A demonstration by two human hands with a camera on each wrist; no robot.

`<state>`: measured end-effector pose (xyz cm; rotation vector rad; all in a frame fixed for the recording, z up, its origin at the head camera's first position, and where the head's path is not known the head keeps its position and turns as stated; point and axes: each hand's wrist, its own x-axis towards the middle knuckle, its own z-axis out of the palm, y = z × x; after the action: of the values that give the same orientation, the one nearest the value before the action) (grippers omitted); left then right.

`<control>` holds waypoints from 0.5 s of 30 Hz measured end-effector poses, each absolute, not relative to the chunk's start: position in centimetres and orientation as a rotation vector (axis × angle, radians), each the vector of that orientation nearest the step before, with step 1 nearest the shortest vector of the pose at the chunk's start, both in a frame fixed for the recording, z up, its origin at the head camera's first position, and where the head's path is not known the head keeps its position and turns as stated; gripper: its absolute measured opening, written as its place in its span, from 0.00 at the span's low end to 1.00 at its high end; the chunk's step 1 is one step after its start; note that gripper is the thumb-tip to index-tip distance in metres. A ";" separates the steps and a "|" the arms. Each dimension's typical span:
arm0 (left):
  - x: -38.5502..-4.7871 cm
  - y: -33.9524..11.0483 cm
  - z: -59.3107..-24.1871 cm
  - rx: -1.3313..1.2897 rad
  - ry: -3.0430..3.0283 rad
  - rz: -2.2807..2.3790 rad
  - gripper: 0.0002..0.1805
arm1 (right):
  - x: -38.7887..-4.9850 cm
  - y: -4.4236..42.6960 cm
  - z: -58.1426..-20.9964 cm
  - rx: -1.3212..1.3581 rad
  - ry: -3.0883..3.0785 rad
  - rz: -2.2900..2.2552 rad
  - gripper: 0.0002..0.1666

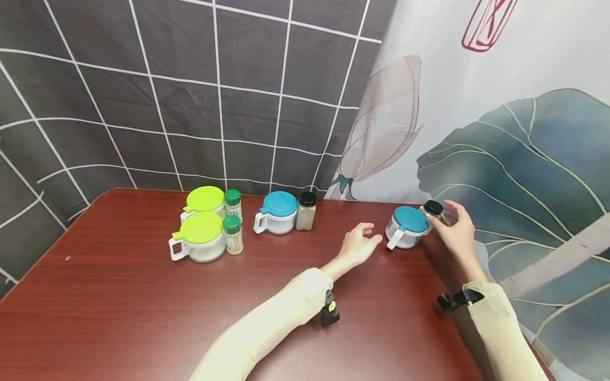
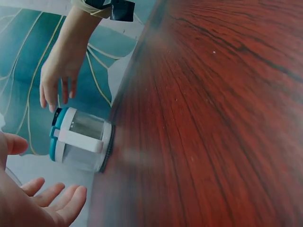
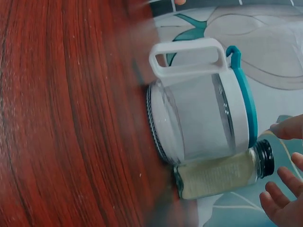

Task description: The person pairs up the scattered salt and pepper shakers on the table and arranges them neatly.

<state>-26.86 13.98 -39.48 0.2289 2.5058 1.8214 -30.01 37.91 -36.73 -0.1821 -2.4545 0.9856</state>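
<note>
At the right of the head view, a clear seasoning jar with a blue lid point(image 1: 410, 220) stands on the table with its white handle toward the front. Close beside it is a square glass bottle with a black cap point(image 1: 432, 207), pale contents showing in the right wrist view point(image 3: 218, 176). My right hand point(image 1: 457, 233) is around the bottle's cap; in the right wrist view its spread thumb and fingers point(image 3: 284, 182) appear apart from the cap. To the left of the jar, my left hand point(image 1: 358, 246) hovers with loosely bent fingers, holding nothing.
Another blue-lidded jar point(image 1: 279, 211) and black-capped bottle point(image 1: 306, 211) stand at the middle back. Further left are two green-lidded jars point(image 1: 202, 230) and two green-capped shakers point(image 1: 233, 235). A patterned curtain point(image 1: 514, 159) hangs behind the brown table point(image 1: 143, 317).
</note>
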 end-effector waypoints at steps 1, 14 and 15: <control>-26.9 14.1 -39.5 0.230 2.506 1.816 0.24 | -30.1 38.0 -36.7 -0.188 -2.458 0.987 0.34; -27.7 14.6 -40.1 0.327 2.463 1.850 0.24 | -31.4 39.7 -37.3 -0.185 -2.517 1.067 0.39; -27.8 14.7 -40.2 0.336 2.457 1.858 0.25 | -31.5 39.7 -37.4 -0.175 -2.520 1.072 0.40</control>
<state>-27.77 14.72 -40.22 0.3360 2.4569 1.8581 -31.45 39.74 -37.37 -0.1753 -2.5205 1.0722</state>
